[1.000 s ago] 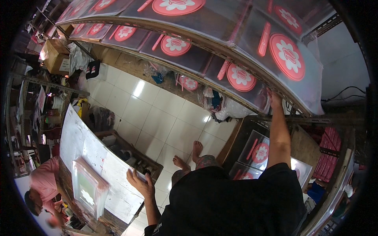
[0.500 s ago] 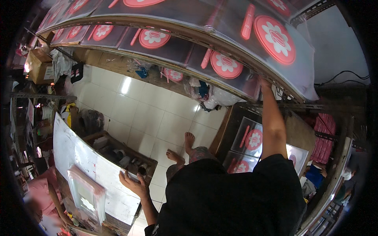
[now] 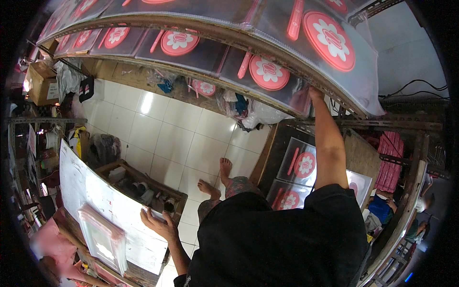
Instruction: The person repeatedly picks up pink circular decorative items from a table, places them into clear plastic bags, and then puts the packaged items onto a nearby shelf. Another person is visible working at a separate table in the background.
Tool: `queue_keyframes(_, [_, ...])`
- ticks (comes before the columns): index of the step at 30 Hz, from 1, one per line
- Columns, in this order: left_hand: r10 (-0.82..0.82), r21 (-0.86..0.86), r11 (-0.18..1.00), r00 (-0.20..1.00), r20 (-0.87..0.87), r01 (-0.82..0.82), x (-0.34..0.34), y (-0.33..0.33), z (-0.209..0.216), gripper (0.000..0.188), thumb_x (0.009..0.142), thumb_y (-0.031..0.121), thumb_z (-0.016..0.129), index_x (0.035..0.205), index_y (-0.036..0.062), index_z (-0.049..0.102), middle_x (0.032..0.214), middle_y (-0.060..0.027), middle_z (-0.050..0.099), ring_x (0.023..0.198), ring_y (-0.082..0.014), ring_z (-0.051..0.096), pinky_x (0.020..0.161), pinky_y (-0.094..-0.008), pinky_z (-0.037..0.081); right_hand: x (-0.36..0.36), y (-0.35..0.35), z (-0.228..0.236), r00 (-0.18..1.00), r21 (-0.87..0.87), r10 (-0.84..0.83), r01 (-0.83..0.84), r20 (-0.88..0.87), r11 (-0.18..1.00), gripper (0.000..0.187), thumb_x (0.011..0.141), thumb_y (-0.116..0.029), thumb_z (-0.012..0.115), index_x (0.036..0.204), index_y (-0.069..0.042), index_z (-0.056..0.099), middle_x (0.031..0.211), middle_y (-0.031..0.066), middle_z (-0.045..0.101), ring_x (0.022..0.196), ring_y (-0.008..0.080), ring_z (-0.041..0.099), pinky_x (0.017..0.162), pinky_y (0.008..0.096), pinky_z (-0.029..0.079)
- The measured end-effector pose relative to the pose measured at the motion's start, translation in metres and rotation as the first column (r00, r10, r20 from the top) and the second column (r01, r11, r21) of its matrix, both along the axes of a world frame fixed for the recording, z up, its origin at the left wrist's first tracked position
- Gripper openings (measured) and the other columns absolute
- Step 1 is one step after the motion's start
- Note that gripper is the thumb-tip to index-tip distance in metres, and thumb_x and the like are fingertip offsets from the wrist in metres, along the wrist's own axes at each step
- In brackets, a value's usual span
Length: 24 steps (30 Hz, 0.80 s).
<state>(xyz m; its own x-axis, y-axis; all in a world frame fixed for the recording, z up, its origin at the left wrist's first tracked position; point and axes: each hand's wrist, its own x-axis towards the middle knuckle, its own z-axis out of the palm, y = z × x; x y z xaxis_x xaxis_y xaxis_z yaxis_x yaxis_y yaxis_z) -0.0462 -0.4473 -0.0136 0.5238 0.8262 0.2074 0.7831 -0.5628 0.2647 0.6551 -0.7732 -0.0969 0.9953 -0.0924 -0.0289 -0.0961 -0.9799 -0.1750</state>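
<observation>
My right arm stretches out to the far shelf, and my right hand [image 3: 315, 93] is at the right end of its lower tier. Its fingers are mostly hidden by the shelf's edge, beside a clear plastic sheet [image 3: 297, 98] printed with a pink disc and a white flower. My left hand [image 3: 158, 226] is at the edge of a white board [image 3: 136, 234], fingers apart with nothing in them; whether it rests on the board I cannot tell. On that board lies a stack of clear plastic pieces with pink edges [image 3: 101, 234].
More printed sheets [image 3: 330, 40] cover the upper tier behind a metal rail [image 3: 210, 34]. Others [image 3: 304, 164] lie on a dark surface beside my right arm. Below the board stands a wooden box of odds and ends [image 3: 143, 186]. Another person in pink [image 3: 55, 244] is at the lower left.
The whole view has shifted slightly, with the shelves a little higher and further left. Both my hands keep their places at the shelf and the board. The person in pink has moved an arm.
</observation>
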Motion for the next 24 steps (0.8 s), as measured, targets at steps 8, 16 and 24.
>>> queue_keyframes(8, [-0.011,-0.025,1.000,0.999,0.041,0.012,0.000,0.000,0.000,0.050,0.093,0.025,0.060,0.131,-0.0045,0.044,0.145,-0.0301,0.034,0.135,-0.0467,0.032,0.110,-0.0583,0.026,-0.012,0.003,0.010,0.989,-0.104,-0.004,-0.012,-0.147,0.995,0.036,0.092,-0.013,0.056,0.127,-0.004,0.059,0.123,0.0192,0.063,0.111,0.0308,0.063,0.096,0.0405,0.049])
queue_keyframes(16, [-0.032,-0.005,0.999,0.998,0.054,0.033,-0.001,0.000,0.001,0.053,0.092,0.028,0.061,0.133,-0.0026,0.045,0.146,-0.0287,0.035,0.135,-0.0471,0.032,0.109,-0.0593,0.025,-0.046,-0.007,-0.003,0.966,0.036,0.217,-0.214,-0.139,0.976,0.037,0.085,-0.018,0.057,0.120,-0.007,0.065,0.131,0.0169,0.058,0.122,0.0376,0.054,0.103,0.0441,0.044])
queue_keyframes(24, [-0.052,-0.029,0.998,0.991,0.124,0.056,-0.011,-0.001,0.006,0.059,0.083,0.019,0.066,0.135,-0.0017,0.045,0.146,-0.0286,0.036,0.135,-0.0491,0.031,0.110,-0.0601,0.023,-0.062,0.000,-0.009,0.972,0.081,0.223,-0.229,0.071,0.970,0.041,0.082,-0.014,0.059,0.123,-0.005,0.063,0.121,0.0224,0.062,0.111,0.0395,0.060,0.097,0.0455,0.047])
